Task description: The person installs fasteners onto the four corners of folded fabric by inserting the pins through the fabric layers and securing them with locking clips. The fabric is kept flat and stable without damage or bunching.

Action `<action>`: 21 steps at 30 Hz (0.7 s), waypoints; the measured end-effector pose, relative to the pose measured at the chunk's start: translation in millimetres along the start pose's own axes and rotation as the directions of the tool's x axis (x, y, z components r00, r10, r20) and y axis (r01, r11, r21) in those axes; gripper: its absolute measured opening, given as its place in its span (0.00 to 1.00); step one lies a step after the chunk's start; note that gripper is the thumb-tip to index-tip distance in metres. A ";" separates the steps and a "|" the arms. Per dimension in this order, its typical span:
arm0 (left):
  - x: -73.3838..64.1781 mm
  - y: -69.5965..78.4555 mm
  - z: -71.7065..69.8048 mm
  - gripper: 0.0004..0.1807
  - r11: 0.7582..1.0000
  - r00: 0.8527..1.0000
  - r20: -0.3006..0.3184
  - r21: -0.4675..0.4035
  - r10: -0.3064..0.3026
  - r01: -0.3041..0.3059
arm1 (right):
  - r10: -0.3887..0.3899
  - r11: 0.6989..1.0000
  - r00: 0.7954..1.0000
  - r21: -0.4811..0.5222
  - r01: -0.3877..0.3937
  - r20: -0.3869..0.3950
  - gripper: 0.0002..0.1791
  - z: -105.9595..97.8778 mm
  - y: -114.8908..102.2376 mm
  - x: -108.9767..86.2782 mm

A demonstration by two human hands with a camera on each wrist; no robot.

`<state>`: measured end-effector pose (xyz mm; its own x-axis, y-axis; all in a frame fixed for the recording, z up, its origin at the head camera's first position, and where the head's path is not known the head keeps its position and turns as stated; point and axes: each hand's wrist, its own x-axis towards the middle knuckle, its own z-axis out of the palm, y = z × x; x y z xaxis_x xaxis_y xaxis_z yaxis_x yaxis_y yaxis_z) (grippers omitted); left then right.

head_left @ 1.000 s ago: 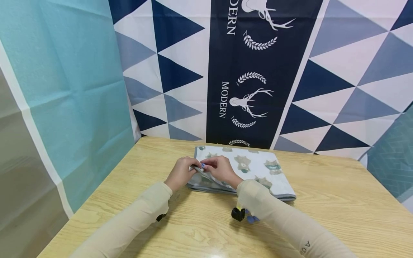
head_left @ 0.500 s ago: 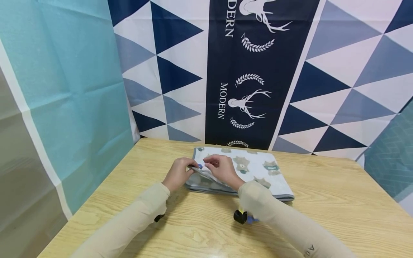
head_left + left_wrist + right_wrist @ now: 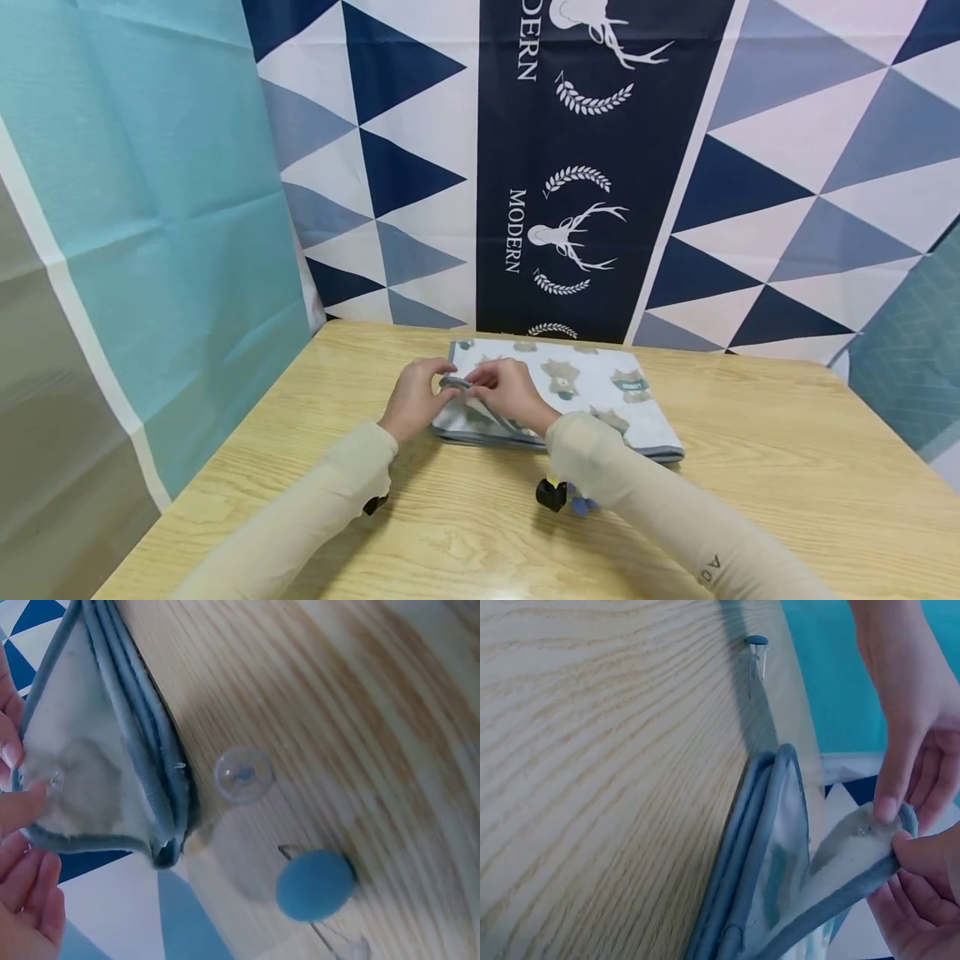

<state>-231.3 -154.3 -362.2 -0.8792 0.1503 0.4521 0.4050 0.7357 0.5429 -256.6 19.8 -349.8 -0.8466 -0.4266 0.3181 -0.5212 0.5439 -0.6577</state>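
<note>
Over by the table's (image 3: pixel 450 533) back edge lies a folded blanket (image 3: pixel 577 383); I see the left hand (image 3: pixel 415 400) and right hand (image 3: pixel 512 389) pinching its lifted, grey-edged near-left corner (image 3: pixel 847 844) between thumbs and fingers.

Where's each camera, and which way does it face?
Head: on the head, looking forward and down at the folded grey-edged white cloth; left hand, right hand and cream sleeves show.
Left wrist: worn there, facing the cloth's edge; both hands' fingers show.
Right wrist: worn there, facing the cloth; both hands show.
Wrist views share the cloth's lifted corner.
</note>
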 end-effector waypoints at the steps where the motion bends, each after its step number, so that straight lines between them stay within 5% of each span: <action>1: -1.1 0.1 -0.9 0.16 1.000 1.000 -0.009 0.015 -0.012 0.012 | 0.019 1.000 1.000 0.005 -0.019 0.002 0.05 -0.2 1.4 0.6; 5: -8.0 -0.4 -6.4 0.22 0.998 0.998 -0.007 0.032 -0.059 0.059 | 0.080 0.996 0.997 0.035 -0.080 -0.006 0.04 -1.5 7.0 3.4; 14: -35.2 -6.1 -30.4 0.18 0.987 0.981 0.112 0.028 -0.161 0.159 | 0.187 0.981 0.982 0.059 -0.184 -0.041 0.07 -14.8 12.2 12.1; 21: -44.5 -11.7 -42.8 0.06 0.988 0.951 0.277 0.111 -0.136 0.109 | 0.296 0.952 0.953 0.105 -0.289 -0.069 0.10 -37.3 23.3 24.5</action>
<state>-186.2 -197.9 -358.4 -0.9609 0.2258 0.1602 0.2764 0.8163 0.5071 -293.5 48.9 -331.9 -0.9684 -0.1952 0.1552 -0.2404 0.5648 -0.7894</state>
